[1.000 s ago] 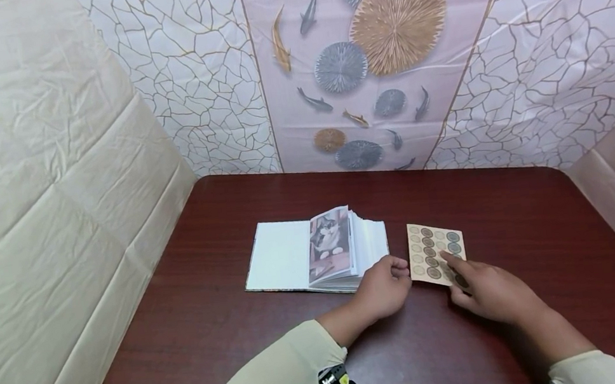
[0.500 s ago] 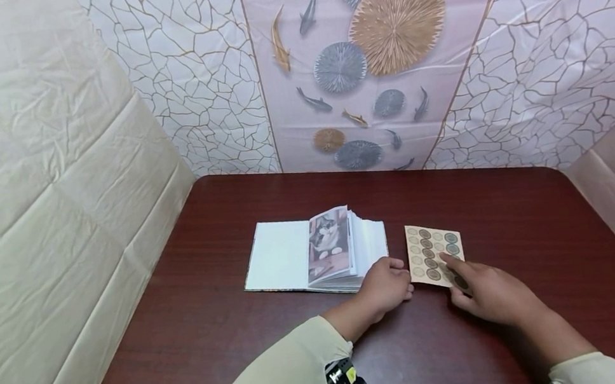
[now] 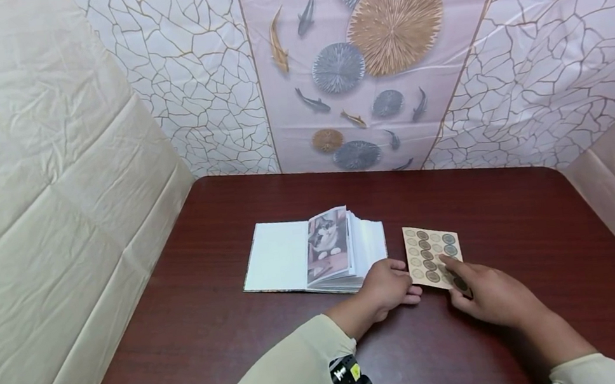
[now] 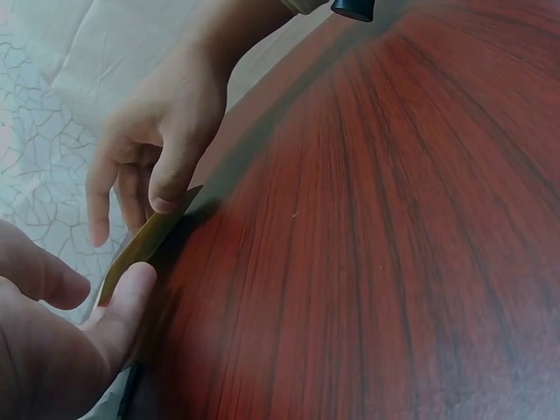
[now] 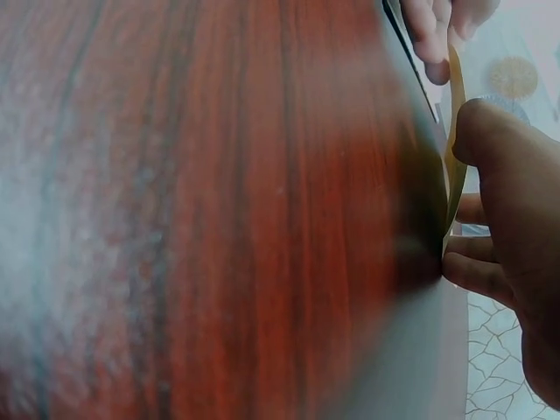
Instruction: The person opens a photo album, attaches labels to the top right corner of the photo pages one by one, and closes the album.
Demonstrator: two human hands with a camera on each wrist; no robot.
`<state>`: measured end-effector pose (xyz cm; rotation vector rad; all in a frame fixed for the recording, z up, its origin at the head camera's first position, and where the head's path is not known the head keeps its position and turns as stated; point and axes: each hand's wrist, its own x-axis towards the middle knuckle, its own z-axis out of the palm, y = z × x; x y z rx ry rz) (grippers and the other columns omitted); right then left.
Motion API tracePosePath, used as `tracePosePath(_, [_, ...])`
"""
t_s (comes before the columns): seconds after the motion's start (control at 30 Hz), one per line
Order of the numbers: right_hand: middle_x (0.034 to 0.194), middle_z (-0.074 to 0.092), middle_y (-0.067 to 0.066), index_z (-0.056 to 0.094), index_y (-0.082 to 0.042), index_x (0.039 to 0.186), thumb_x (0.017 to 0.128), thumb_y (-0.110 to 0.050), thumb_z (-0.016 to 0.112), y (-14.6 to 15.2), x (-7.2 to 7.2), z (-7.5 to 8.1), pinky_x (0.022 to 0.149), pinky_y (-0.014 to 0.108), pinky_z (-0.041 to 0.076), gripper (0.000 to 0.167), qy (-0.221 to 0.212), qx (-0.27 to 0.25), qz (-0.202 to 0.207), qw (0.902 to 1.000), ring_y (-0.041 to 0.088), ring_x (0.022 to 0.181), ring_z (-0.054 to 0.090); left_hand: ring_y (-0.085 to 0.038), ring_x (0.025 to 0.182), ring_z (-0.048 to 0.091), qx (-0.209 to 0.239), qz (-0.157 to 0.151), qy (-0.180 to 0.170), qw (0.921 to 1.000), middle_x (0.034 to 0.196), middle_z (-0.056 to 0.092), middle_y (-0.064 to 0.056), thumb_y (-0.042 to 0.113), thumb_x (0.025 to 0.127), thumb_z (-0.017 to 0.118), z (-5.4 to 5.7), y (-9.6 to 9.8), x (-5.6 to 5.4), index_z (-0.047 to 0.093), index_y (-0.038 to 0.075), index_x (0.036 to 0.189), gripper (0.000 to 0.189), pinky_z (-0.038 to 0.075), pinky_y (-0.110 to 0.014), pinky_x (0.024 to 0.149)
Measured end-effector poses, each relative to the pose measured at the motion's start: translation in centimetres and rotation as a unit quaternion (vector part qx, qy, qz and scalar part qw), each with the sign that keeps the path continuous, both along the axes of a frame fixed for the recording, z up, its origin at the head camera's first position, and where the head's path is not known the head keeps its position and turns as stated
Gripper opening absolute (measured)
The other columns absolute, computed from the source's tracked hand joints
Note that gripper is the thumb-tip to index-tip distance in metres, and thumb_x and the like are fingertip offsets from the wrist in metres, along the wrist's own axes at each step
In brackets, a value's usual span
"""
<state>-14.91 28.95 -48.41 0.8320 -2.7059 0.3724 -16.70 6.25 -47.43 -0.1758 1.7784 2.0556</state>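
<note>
A tan sheet of round stickers (image 3: pixel 422 259), printed in pale, brown and grey-green columns, is held slightly off the brown table. My right hand (image 3: pixel 489 291) pinches its right lower edge, and the right wrist view shows the thumb on one face of the sheet (image 5: pixel 456 114). At the sheet's left lower corner is my left hand (image 3: pixel 386 285), its thumb and fingers spread apart around the edge. In the left wrist view the left thumb (image 4: pixel 131 293) lies close against the sheet; whether it touches cannot be told. An open photo album (image 3: pixel 278 256) lies just left, showing a cat photo (image 3: pixel 327 244).
The dark red-brown table (image 3: pixel 201 359) stretches around both hands. Behind it hangs a patterned cloth (image 3: pixel 310 121) with fish and round leaf shapes. A pale cloth (image 3: pixel 57 216) closes off the left side. A small black camera (image 3: pixel 356 381) sits on the left sleeve.
My left hand has moved slightly right, and its curled fingers have spread at the sheet's corner. The sheet has shifted slightly left in view; the right hand keeps its grip.
</note>
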Motion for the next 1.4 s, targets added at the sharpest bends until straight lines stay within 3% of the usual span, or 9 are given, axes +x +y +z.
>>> tracePosePath(0.2, [0.094,0.070,0.009,0.057,-0.003,0.140,0.078,-0.018,0.077,0.0,0.2,0.0,0.064,0.043,0.054,0.067,0.001,0.001,-0.001,1.0000,0.012,0.072,0.058,-0.041,0.085,0.074,0.016,0.001,-0.001,0.9999,0.095,0.063,-0.014,-0.015,0.092,0.053,0.0,0.1,0.0,0.054,-0.005,0.121,0.030,0.061,-0.038,0.061])
tracePosePath(0.47, [0.081,0.057,-0.004,0.057,-0.003,0.140,0.078,-0.020,0.078,-0.1,0.3,0.0,0.061,0.038,0.051,0.067,0.004,0.005,0.000,1.0000,0.007,0.068,0.050,-0.036,0.078,0.074,0.029,0.016,0.001,0.9995,0.090,0.066,-0.014,-0.022,0.087,0.054,-0.1,0.2,0.1,0.059,-0.002,0.117,0.036,0.061,-0.035,0.059])
tracePosePath(0.57, [0.082,0.058,-0.004,0.058,-0.003,0.139,0.079,-0.022,0.079,-0.1,0.4,0.1,0.063,0.040,0.052,0.067,0.002,0.007,-0.003,1.0000,0.009,0.070,0.052,-0.037,0.078,0.074,0.033,0.020,0.003,0.9992,0.091,0.065,-0.015,-0.025,0.084,0.055,0.0,0.3,0.1,0.059,-0.001,0.116,0.041,0.061,-0.035,0.058])
tracePosePath(0.73, [0.100,0.070,0.011,0.058,-0.005,0.141,0.081,-0.024,0.080,-0.2,0.7,0.4,0.071,0.049,0.057,0.067,-0.006,-0.010,-0.021,0.9997,0.024,0.084,0.067,-0.035,0.074,0.073,0.034,0.027,0.005,0.9990,0.091,0.064,-0.014,-0.027,0.082,0.056,0.1,0.3,0.2,0.061,0.001,0.112,0.042,0.060,-0.034,0.056])
tracePosePath(0.87, [0.116,0.070,0.016,0.060,-0.008,0.139,0.083,-0.026,0.080,-0.6,0.9,0.7,0.073,0.055,0.057,0.062,-0.007,-0.035,-0.041,0.9985,0.036,0.100,0.070,-0.033,0.073,0.073,0.037,0.024,0.004,0.9990,0.091,0.063,-0.014,-0.027,0.082,0.058,0.3,0.1,0.3,0.062,0.002,0.109,0.040,0.060,-0.033,0.056])
tracePosePath(1.13, [0.106,0.071,-0.001,0.075,-0.018,0.108,0.081,-0.018,0.084,-2.2,1.1,1.6,0.068,0.043,0.056,0.028,0.038,-0.087,-0.026,0.9951,0.017,0.095,0.066,-0.030,0.071,0.072,0.047,0.022,0.010,0.9986,0.088,0.064,-0.014,-0.027,0.080,0.061,0.3,0.2,0.6,0.062,0.002,0.105,0.039,0.061,-0.033,0.059])
tracePosePath(1.4, [0.100,0.070,-0.007,0.075,-0.022,0.099,0.080,-0.015,0.085,-3.2,1.2,1.5,0.063,0.037,0.054,0.023,0.049,-0.101,-0.008,0.9936,0.012,0.093,0.061,-0.023,0.065,0.069,0.056,0.019,0.016,0.9981,0.085,0.067,-0.013,-0.027,0.079,0.062,0.4,0.3,0.7,0.063,0.000,0.102,0.036,0.061,-0.034,0.064])
